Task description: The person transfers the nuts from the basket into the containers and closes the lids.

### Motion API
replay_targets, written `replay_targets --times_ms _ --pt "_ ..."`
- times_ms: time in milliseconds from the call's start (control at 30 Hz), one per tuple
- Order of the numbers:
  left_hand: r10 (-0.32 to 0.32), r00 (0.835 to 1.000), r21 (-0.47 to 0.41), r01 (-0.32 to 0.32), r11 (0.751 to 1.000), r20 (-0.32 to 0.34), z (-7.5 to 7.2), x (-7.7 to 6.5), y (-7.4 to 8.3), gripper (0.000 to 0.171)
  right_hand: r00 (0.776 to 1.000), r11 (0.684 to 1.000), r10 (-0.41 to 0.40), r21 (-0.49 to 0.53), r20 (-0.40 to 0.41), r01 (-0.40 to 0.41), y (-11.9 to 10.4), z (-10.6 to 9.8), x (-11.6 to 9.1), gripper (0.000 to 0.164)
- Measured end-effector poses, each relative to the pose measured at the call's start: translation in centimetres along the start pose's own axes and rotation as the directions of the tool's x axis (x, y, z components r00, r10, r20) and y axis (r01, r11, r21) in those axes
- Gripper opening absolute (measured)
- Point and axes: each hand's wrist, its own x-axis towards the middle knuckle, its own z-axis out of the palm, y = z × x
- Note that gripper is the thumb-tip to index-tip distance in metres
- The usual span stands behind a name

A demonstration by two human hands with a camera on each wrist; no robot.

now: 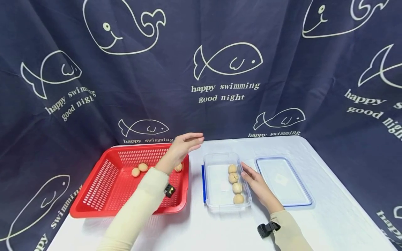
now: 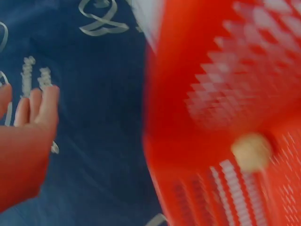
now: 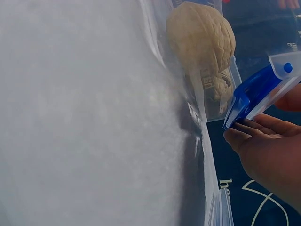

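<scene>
My left hand [image 1: 185,146] is raised over the right end of the red basket [image 1: 185,205], fingers extended and no object visible in them. Inside that basket lie a pair of walnuts [image 1: 139,170], and another walnut [image 1: 178,168] shows beside the left wrist. My right hand [image 1: 258,183] is at the right wall of a clear plastic box [image 1: 216,205]. In the right wrist view its fingertips [image 3: 235,135] are right at a blue latch [image 3: 258,89] on the box. Several walnuts [image 1: 237,188] stand in a row along the box's right side.
A clear lid [image 1: 282,195] with a blue seal lies on the white table [image 1: 207,233] to the right of the box. Another blue latch [image 1: 203,183] hangs on the box's left side. A dark blue curtain [image 1: 176,83] with fish drawings rises behind the table.
</scene>
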Motion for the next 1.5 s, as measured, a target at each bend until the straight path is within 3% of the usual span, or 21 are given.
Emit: replay_targets --times_ms 367,633,833,1067,1500 --pt "-0.031 0.997 0.077 0.026 0.997 0.066 -7.9 0.7 -2.9 0.043 1.000 1.000 0.013 -0.002 0.000 -0.013 0.2 0.0 0.2 0.053" --pt "-0.102 0.994 0.138 0.095 0.986 0.048 -11.4 1.2 -5.1 0.043 1.000 1.000 0.002 -0.004 0.008 -0.002 -0.1 -0.1 0.1 0.053" --pt "-0.163 0.986 0.293 0.151 0.944 0.016 -12.6 1.1 -6.2 0.043 1.000 1.000 0.005 0.001 0.006 -0.005 0.0 -0.1 0.2 0.053" --pt "-0.175 0.984 0.460 0.144 0.876 0.025 -13.1 1.1 -7.4 0.036 1.000 1.000 0.012 -0.001 0.005 -0.012 0.0 -0.1 0.1 0.053" --pt "-0.191 0.979 0.621 0.107 0.776 0.069 -12.5 1.1 -8.0 0.039 1.000 1.000 -0.007 0.010 0.010 0.006 -0.1 -0.1 0.0 0.054"
